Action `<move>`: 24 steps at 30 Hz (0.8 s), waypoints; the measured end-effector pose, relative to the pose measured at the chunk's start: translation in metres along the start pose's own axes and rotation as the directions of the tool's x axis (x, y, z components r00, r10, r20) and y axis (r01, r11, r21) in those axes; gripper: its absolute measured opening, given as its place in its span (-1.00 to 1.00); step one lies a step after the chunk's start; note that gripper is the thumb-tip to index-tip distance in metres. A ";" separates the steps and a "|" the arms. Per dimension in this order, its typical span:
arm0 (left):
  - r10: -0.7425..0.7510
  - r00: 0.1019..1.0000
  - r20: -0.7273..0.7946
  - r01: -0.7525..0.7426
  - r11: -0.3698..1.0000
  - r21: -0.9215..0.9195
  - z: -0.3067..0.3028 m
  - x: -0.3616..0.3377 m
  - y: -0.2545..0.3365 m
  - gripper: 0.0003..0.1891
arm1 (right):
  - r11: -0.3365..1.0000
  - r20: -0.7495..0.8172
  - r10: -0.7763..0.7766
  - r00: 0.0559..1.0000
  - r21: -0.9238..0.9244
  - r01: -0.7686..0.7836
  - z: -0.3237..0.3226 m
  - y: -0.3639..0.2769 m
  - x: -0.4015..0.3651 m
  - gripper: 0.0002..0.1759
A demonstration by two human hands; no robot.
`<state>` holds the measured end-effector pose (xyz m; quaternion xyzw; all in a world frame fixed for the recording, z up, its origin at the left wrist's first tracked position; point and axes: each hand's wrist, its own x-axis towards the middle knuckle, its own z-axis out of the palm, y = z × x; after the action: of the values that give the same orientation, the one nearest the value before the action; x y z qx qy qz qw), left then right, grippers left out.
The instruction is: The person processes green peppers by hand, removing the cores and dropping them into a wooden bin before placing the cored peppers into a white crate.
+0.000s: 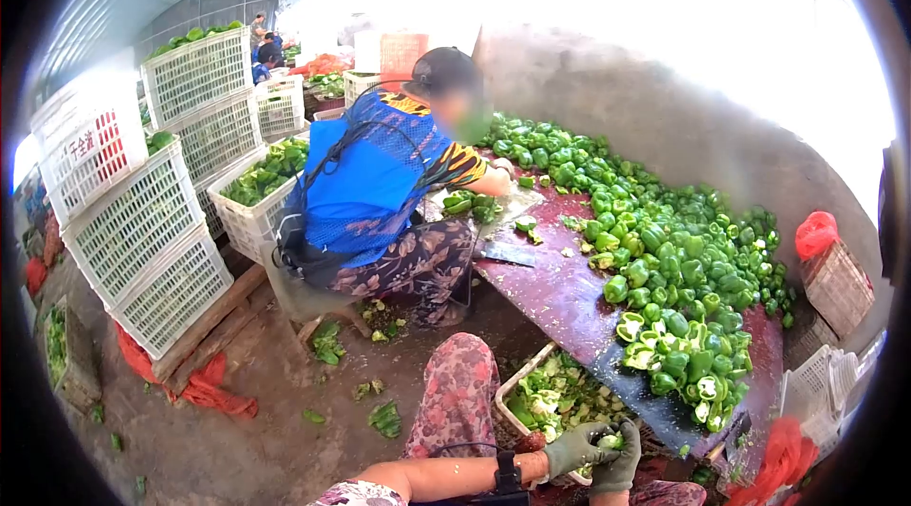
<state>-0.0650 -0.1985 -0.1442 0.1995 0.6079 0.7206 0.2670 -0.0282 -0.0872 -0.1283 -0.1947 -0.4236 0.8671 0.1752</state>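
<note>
Both my hands wear greyish-green gloves and meet above a crate at the bottom of the head view. My left hand (575,450) comes in from the left, its fingers curled at a pale green piece of pepper (610,442). From below, my right hand (619,464) closes round the same piece on its other side. Whether a knife is in either hand I cannot make out. Under them stands the crate (511,404), holding cut pepper pieces (558,390). To the right, a big heap of green peppers (669,254) lies on a dark red sloping table (560,307).
A co-worker in a blue vest (365,188) sits at the table's far end, handling peppers. A wide blade (509,253) lies on the tabletop edge. Stacked white crates (142,221) stand at left. Red netting (783,459) hangs at lower right. Scraps litter the floor (256,430).
</note>
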 end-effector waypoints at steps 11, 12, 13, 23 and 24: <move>-0.039 0.993 -0.111 0.060 0.979 0.196 -0.005 -0.014 0.003 -0.52 | 0.999 -0.112 0.038 0.993 0.016 -0.036 -0.011 0.026 0.004 -0.82; -0.047 0.993 -0.110 0.068 0.978 0.198 -0.005 -0.017 0.008 -0.53 | 1.000 -0.111 0.009 0.994 0.014 -0.008 -0.010 0.026 0.003 -0.81; -0.041 0.994 -0.096 0.056 0.987 0.151 -0.004 -0.011 -0.006 -0.55 | 1.000 -0.111 -0.020 0.994 0.012 0.022 -0.008 0.026 0.002 -0.81; 0.070 0.879 -0.471 0.158 0.890 0.427 -0.075 0.004 0.028 -0.25 | 0.780 0.090 -0.432 0.897 -0.461 0.422 0.063 -0.029 -0.042 -0.47; 0.018 0.887 -0.461 0.188 0.898 0.399 -0.079 0.005 0.039 -0.25 | 0.768 0.099 -0.480 0.871 -0.433 0.472 0.066 -0.033 -0.040 -0.43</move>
<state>-0.1234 -0.2608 -0.1201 0.0528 0.8060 0.5812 0.0991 -0.0212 -0.1312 -0.0566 -0.1234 -0.6436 0.6725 0.3439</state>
